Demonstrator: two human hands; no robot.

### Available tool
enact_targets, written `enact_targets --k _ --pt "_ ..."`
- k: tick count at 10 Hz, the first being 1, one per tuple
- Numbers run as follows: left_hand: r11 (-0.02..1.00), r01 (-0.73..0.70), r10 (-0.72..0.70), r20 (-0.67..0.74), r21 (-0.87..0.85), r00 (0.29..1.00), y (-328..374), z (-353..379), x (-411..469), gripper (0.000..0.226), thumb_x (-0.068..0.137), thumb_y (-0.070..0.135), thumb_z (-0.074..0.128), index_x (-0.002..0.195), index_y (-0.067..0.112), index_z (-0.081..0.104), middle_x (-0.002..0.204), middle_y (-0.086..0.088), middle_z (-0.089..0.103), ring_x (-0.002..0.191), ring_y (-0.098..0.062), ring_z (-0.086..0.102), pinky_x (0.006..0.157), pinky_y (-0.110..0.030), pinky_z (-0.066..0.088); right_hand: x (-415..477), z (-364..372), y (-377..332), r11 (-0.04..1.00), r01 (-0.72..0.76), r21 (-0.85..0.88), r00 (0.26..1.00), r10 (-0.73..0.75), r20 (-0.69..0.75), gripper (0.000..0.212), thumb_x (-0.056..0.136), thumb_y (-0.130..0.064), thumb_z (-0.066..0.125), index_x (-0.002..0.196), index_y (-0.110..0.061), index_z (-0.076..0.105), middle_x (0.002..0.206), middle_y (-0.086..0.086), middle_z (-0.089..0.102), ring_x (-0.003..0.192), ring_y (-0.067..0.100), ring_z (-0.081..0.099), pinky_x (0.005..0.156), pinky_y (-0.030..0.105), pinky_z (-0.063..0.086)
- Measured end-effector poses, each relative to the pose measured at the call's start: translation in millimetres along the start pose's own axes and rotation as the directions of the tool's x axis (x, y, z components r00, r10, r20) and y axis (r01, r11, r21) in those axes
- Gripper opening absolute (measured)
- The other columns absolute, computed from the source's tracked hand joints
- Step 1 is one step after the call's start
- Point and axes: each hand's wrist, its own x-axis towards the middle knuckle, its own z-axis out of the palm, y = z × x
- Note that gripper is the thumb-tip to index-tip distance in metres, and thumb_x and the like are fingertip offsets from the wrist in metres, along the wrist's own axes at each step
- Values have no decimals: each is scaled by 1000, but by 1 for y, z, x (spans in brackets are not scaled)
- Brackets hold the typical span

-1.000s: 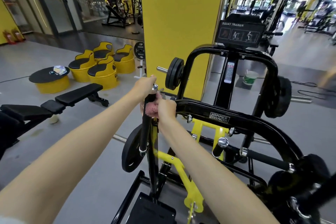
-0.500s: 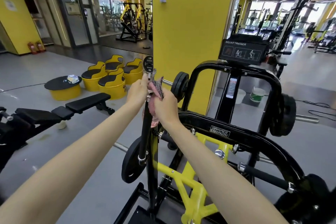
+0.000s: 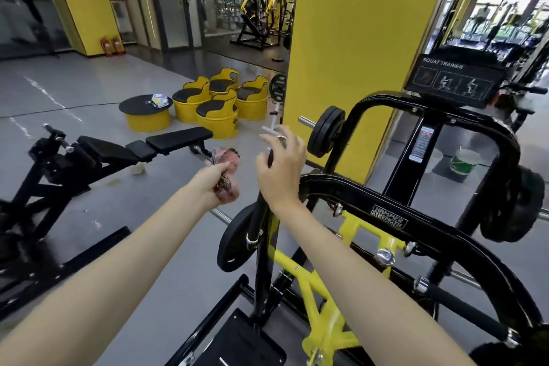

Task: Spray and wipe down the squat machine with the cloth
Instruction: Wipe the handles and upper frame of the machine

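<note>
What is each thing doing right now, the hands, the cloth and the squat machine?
left hand: grips the bunched cloth.
cloth: pink, crumpled, clear of the squat machine.
right hand: open, over the top of the upright handle; contact unclear.
upright handle: standing, slightly tilted.
weight plate: loaded on its peg.
bucket: upright on the floor.

Cloth [image 3: 231, 162] now in left hand [image 3: 211, 183]; right hand [image 3: 280, 171] opened.
</note>
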Motion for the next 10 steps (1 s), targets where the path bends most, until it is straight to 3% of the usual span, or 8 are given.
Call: enact_targets --k 1,2,3,6,7,8,9,10 --pt "946 -80 83 3 313 997 -28 -13 33 40 96 12 51 134 4 41 55 -9 53 33 -14 48 37 -19 41 24 13 13 993 -111 -28 993 110 -33 31 90 -25 47 112 -15 66 128 5 52 124 23 37 103 38 30" --pt "849 -177 162 73 497 984 -55 -15 63 35 90 4 53 123 5 44 50 -4 47 28 -11 37 34 -18 28 44 30 24 991 -134 -11 988 133 -75 26 93 -26 49 108 -13 66 113 0 58 112 19 48 92 30 39" --pt "714 -253 147 215 652 966 -92 -16 98 12 80 22 63 83 18 51 51 -3 49 41 -20 42 46 -31 35 50 45 29 990 -136 48 959 144 -242 21 91 -16 49 98 -7 67 97 1 60 90 16 58 72 27 47" --pt "459 -374 43 400 806 916 -141 -23 176 23 87 -2 47 69 10 54 82 -12 52 76 -24 50 65 -29 35 48 59 38 1000 1 5 854 2 -520 19 81 5 49 80 3 68 77 12 60 71 14 54 64 16 40" --pt "386 -376 -126 452 842 883 -133 -11 193 33 88 -9 43 67 11 59 71 -8 58 74 -22 56 60 -21 39 46 59 37 1000 17 20 838 -3 -545 15 82 6 52 89 5 66 84 10 59 72 13 54 66 20 44" --pt "490 -316 -213 463 813 860 -138 6 202 64 94 -10 29 35 3 51 38 -6 50 34 -14 53 33 -15 36 40 59 43 992 74 100 855 -12 -519 36 84 -8 57 118 -2 49 113 15 46 82 17 56 77 26 48" --pt "529 -224 -382 466 818 798 -145 -2 210 36 95 -14 30 69 -2 51 44 -4 52 29 -4 51 32 -13 38 10 72 70 992 -60 107 878 103 -467 63 77 -26 67 129 -10 34 126 15 35 107 20 51 90 27 44" --pt "539 -179 -401 438 823 805 -153 -21 219 36 93 -18 32 73 4 52 49 1 57 37 -1 55 38 -10 41 -31 91 92 939 -319 127 897 343 -278 79 73 -45 74 135 -30 27 128 14 40 120 29 44 99 37 43"
